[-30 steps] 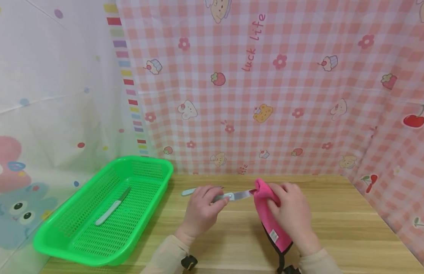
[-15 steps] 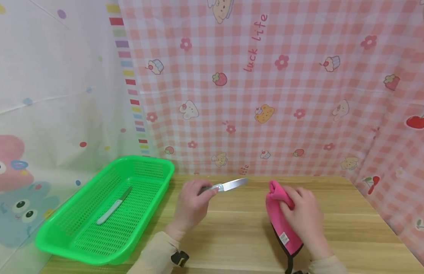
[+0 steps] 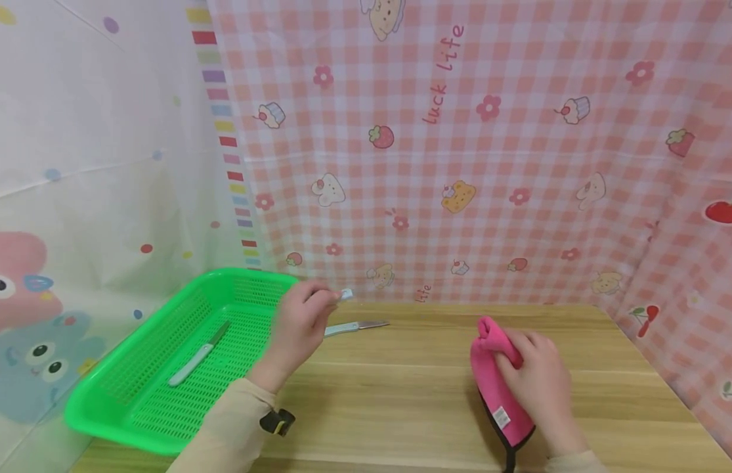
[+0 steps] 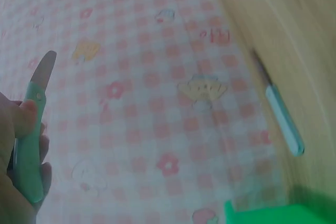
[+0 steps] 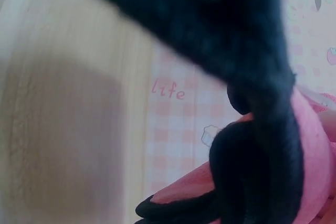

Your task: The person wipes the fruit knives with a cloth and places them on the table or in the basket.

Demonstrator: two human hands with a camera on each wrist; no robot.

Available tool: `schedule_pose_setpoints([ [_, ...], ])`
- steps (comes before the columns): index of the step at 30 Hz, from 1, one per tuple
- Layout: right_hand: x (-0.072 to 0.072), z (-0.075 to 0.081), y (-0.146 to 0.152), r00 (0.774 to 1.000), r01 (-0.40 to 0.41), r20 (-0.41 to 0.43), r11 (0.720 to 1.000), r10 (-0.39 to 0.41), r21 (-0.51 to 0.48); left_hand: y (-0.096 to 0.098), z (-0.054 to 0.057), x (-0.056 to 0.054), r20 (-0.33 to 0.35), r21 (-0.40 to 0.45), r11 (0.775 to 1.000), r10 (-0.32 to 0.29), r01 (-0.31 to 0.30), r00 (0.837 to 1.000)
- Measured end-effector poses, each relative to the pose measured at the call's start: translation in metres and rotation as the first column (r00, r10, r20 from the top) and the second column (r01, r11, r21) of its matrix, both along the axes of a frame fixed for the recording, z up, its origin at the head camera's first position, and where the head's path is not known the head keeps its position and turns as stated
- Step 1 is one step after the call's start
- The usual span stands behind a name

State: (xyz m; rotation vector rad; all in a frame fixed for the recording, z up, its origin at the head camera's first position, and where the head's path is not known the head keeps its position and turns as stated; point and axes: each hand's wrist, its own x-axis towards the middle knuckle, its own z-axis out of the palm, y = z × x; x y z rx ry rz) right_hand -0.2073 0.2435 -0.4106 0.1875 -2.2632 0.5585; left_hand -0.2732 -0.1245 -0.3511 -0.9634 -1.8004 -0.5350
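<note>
Left hand (image 3: pixel 297 325): left of the frame's centre, carried up and leftward to the upper right of the green basket (image 3: pixel 256 274); curled round a handle, thumb against it; overlapping the basket in the head view, touching or not hard to tell
Held knife (image 4: pixel 31 145): mint-handled, at the left edge of the left wrist view, blade pointing up; mostly hidden in the head view
Change: from tucked in the cloth's fold a second ago to well apart from it
Meaning: probably a finished or paused contact between blade and cloth
Right hand (image 3: pixel 539 378): lower right of the frame, closed narrowly on the cloth
Pink cloth (image 3: pixel 500 391): lower right, folded, with black edging and a white label; shifted slightly rightward
Table knife (image 3: pixel 356 327): near the frame's centre, lying on the wooden tabletop (image 3: pixel 425 394), now seen beyond the left hand
Basket knife (image 3: pixel 197 360): lower left, inside the green basket, unmoved
</note>
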Motion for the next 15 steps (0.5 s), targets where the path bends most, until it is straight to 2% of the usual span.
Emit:
schedule_pose_setpoints([
  [3,0.002,-0.001,0.003,1.0,-0.001,0.003,1.0,0.001,-0.011,-0.009,0.007,-0.001,0.012,0.022,1.0,0.01,-0.01,1.0],
  [7,0.003,-0.003,0.007,0.999,0.008,0.031,1.0,-0.008,-0.015,-0.022,0.01,0.0,0.076,0.046,0.998,0.045,-0.049,0.996],
  [12,0.002,-0.006,0.011,0.998,0.024,0.05,1.0,-0.023,-0.014,-0.039,0.012,-0.002,0.143,0.063,0.993,0.094,-0.104,0.985],
  [15,0.002,-0.006,0.012,0.998,0.028,0.048,1.0,-0.027,-0.011,-0.051,0.017,-0.002,0.207,0.081,0.987,0.121,-0.14,0.971],
])
